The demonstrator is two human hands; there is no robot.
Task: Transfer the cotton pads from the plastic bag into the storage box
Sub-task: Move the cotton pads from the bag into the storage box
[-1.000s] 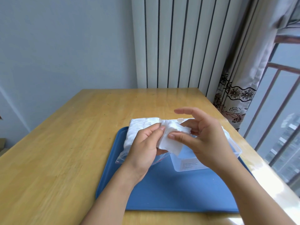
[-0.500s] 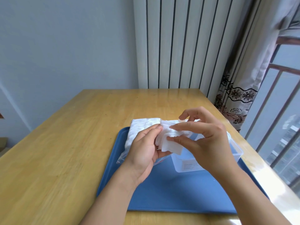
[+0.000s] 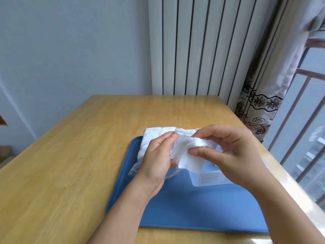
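Observation:
A small stack of white cotton pads (image 3: pixel 189 154) is held up between both hands above the blue tray (image 3: pixel 193 212). My left hand (image 3: pixel 157 159) grips the stack's left side, thumb hidden behind it. My right hand (image 3: pixel 228 154) pinches its right side between thumb and curled fingers. Behind my left hand lies the clear plastic bag (image 3: pixel 153 136), full of white pads, its red-lined mouth toward me. The clear storage box (image 3: pixel 209 178) stands on the tray under my right hand, mostly hidden by it.
The tray lies on a wooden table (image 3: pixel 70 164) against a blue wall. A white radiator (image 3: pixel 202 46) stands behind the table's far edge. A curtain (image 3: pixel 263 81) and a window railing (image 3: pixel 302 120) run along the table's right side.
My right hand's fingers have curled down over the top of the pad stack. The stack stays between both hands above the tray and box.

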